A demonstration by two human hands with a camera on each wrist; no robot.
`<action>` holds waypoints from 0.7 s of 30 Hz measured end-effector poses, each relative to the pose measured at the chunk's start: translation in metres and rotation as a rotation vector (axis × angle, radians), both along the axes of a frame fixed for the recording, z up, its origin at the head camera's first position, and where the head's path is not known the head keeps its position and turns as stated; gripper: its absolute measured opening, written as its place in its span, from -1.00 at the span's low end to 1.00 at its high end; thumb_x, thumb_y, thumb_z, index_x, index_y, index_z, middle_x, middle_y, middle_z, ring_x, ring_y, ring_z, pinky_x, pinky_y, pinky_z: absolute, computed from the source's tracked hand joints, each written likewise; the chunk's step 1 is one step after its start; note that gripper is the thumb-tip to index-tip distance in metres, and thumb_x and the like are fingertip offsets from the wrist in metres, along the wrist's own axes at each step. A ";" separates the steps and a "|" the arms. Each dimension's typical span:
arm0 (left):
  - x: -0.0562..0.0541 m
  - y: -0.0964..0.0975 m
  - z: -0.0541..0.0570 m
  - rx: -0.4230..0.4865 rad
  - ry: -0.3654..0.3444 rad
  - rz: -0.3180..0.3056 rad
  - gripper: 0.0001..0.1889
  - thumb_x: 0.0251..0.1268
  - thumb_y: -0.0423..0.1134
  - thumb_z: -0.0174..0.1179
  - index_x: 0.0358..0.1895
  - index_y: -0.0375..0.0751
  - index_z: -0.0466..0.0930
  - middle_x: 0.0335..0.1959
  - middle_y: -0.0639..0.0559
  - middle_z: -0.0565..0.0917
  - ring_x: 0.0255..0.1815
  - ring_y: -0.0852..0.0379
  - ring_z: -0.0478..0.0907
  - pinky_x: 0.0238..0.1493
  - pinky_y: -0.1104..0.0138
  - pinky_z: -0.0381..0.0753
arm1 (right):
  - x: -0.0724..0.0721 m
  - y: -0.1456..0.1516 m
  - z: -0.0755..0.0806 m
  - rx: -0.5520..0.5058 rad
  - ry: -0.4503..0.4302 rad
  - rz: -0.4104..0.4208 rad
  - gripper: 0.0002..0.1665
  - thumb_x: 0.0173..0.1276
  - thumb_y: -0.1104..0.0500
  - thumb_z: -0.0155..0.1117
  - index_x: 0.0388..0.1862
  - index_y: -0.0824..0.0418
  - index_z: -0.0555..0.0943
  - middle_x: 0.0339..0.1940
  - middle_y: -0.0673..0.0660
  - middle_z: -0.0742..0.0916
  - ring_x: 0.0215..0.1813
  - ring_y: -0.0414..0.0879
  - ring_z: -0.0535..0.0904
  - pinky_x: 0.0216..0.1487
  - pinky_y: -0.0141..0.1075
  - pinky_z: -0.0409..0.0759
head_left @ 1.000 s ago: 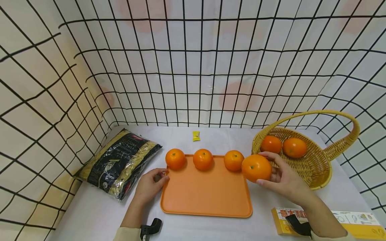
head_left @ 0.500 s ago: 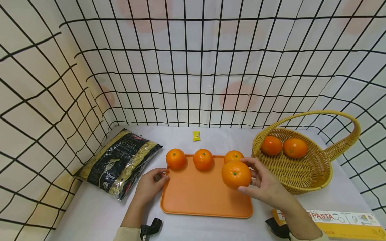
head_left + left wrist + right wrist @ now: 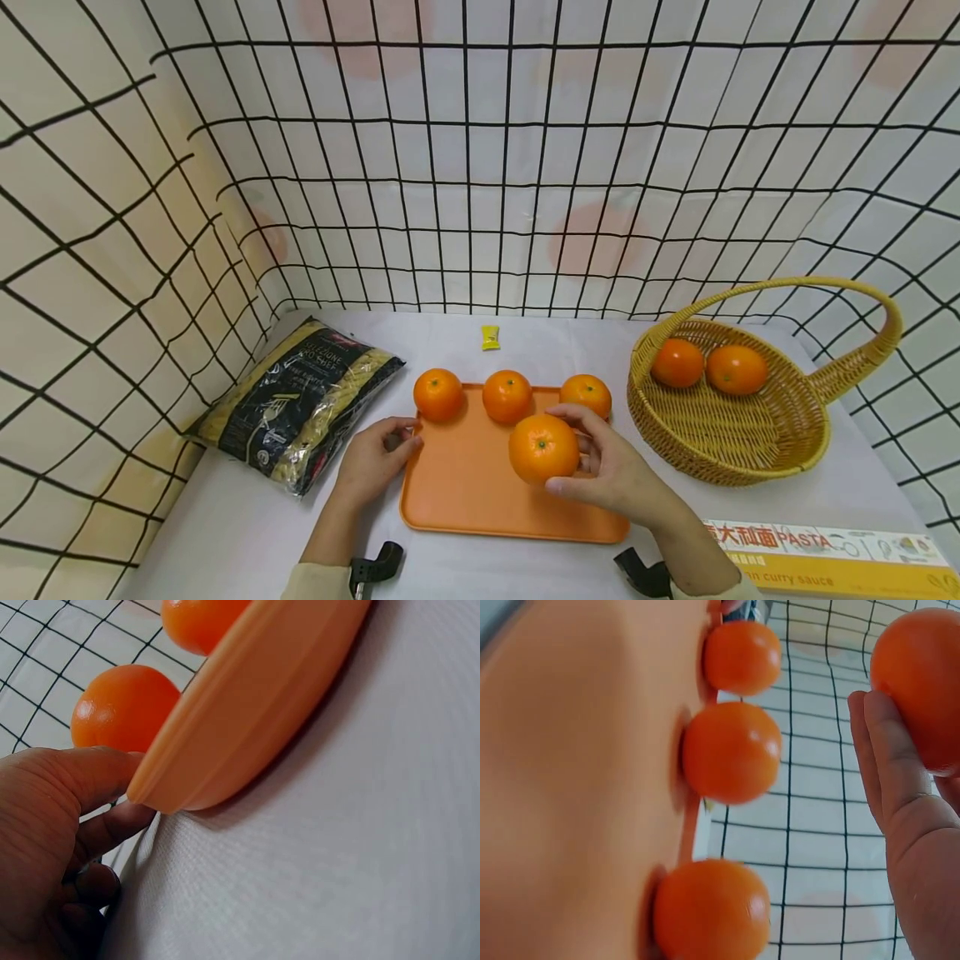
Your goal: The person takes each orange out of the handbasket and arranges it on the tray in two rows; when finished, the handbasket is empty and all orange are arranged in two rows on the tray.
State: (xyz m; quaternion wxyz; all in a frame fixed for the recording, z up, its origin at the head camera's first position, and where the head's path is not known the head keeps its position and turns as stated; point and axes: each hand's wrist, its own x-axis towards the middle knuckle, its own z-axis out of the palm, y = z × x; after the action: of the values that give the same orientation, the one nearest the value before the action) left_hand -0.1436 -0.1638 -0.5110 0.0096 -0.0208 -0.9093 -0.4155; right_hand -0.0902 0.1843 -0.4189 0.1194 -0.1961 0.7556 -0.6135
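Orange [image 3: 543, 450] sits gripped in the half-curled right hand [image 3: 617, 472], left hand [image 3: 370, 460] pinching the tray [image 3: 472, 496].

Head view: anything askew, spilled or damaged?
No spill or damage visible. The small yellow packet lies alone behind the orange tray, and the black-and-gold bag sits at a slant to it; both look slightly stray, nothing worse.

Six oranges [image 3: 543, 450]: three in row just below frame centre, two in basket at right, one in right hand [image 3: 617, 477]. Two hands, other being left hand [image 3: 372, 460]. One tray [image 3: 480, 496], lower centre. One basket [image 3: 678, 446]. One bag [image 3: 300, 400], left. One yellow packet [image 3: 490, 337], centre. One box [image 3: 832, 560], lower right.
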 end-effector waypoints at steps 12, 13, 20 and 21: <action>0.000 0.001 0.002 0.005 -0.015 0.009 -0.76 0.27 -0.12 0.41 -0.02 0.05 0.75 -0.31 0.17 0.65 -0.32 0.21 0.44 -0.25 0.38 0.41 | -0.003 -0.043 -0.007 0.029 -0.046 0.036 -0.14 0.14 0.15 0.61 0.36 0.07 0.36 0.31 0.21 0.55 0.19 0.06 0.63 0.15 -0.35 0.64; 0.000 0.000 0.002 0.006 -0.015 0.009 -0.77 0.27 -0.12 0.41 -0.02 0.05 0.75 -0.31 0.17 0.65 -0.32 0.21 0.44 -0.25 0.38 0.41 | -0.003 -0.046 -0.007 0.032 -0.054 0.043 -0.14 0.14 0.14 0.61 0.36 0.08 0.36 0.31 0.20 0.56 0.21 0.07 0.62 0.17 -0.35 0.63; 0.001 0.000 0.001 0.004 -0.014 0.006 -0.77 0.28 -0.12 0.41 -0.02 0.05 0.75 -0.30 0.17 0.65 -0.32 0.22 0.44 -0.25 0.39 0.41 | -0.004 -0.067 -0.013 0.038 -0.091 0.083 -0.14 0.18 0.09 0.59 0.41 -0.03 0.37 0.34 0.12 0.57 0.28 0.06 0.56 0.23 -0.36 0.58; 0.001 0.000 0.001 0.003 -0.013 0.005 -0.77 0.29 -0.12 0.41 -0.02 0.05 0.75 -0.30 0.17 0.65 -0.32 0.22 0.43 -0.25 0.39 0.41 | -0.004 -0.070 -0.014 0.035 -0.096 0.088 -0.14 0.18 0.09 0.59 0.42 -0.04 0.37 0.35 0.11 0.56 0.29 0.05 0.55 0.24 -0.36 0.58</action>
State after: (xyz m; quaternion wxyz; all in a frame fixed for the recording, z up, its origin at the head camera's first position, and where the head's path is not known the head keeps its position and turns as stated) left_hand -0.1429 -0.1637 -0.5100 0.0045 -0.0158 -0.9089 -0.4167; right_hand -0.0947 0.1144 -0.4328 0.1860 -0.1975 0.7502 -0.6030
